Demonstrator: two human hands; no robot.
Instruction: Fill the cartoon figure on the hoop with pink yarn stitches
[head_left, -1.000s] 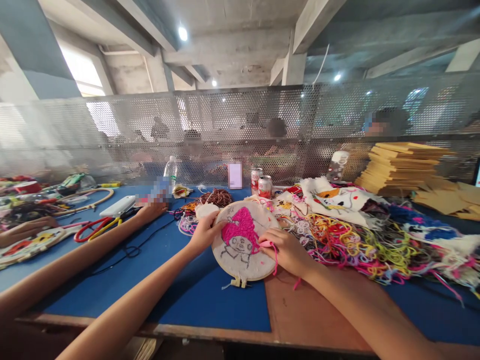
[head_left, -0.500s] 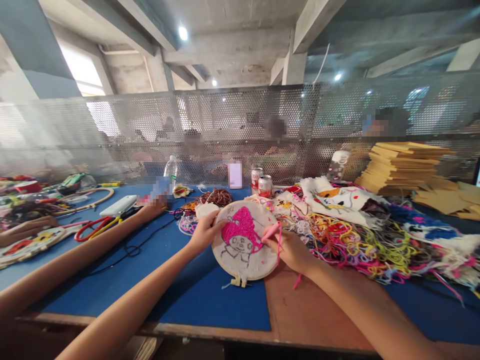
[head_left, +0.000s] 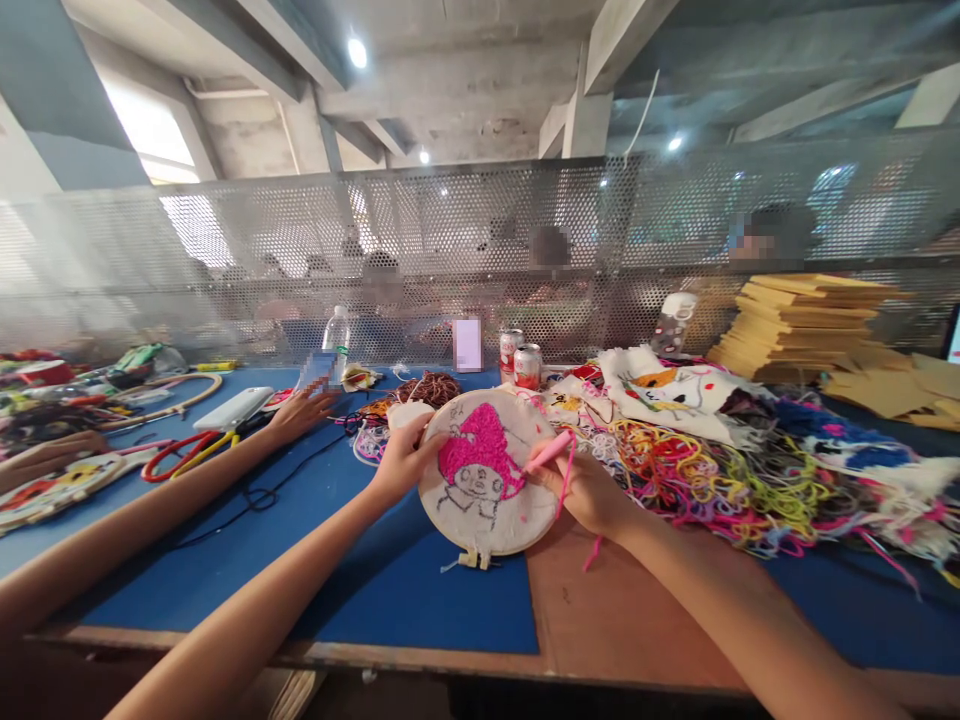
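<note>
My left hand [head_left: 405, 458] grips the left rim of a round embroidery hoop [head_left: 442, 520], thumb over the cloth. The hoop is tilted up toward me above the table, its screw clamp at the bottom. A character drawn in dark outline is on the white cloth, its hood filled with magenta loops [head_left: 480, 440]. In my right hand [head_left: 589, 488] is a pink punch needle [head_left: 551, 450], its tip at the right edge of the magenta area. Pink yarn [head_left: 571, 470] trails from the tool and hangs below my hand. Where the tip meets the cloth is too small to make out.
A tangled yarn heap [head_left: 697, 470] with embroidered cloth pieces lies right; a stack of yellow envelopes [head_left: 795, 325] stands behind it. Two cans [head_left: 527, 367] and a phone [head_left: 468, 346] stand ahead. At left are another person's hand [head_left: 304, 412], red-handled scissors [head_left: 172, 457] and a bottle [head_left: 337, 335].
The punch needle's handle leans a little further up and right from the cloth. The hoop stays in my left hand. The whole view has shifted slightly.
</note>
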